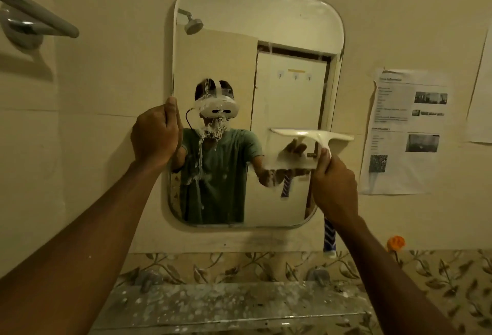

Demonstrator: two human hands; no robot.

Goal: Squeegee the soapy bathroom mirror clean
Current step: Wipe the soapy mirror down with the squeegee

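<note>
A rounded rectangular mirror [266, 41] hangs on the cream wall. White soap foam [213, 129] clings to its middle left and runs down in thin streaks. My right hand [334, 182] is shut on the handle of a white squeegee [316, 136]. Its blade lies level against the glass at the mirror's right side, about mid-height, and sticks out past the right edge. My left hand [157, 132] grips the mirror's left edge at mid-height. The glass above and to the right of the foam looks mostly free of suds.
A glass shelf [226, 305] speckled with foam runs below the mirror, above leaf-patterned tiles. A blue-and-white tube [329, 238] hangs under my right wrist. Printed papers [404, 132] are stuck to the wall at right. A towel bar [34, 12] juts out at upper left.
</note>
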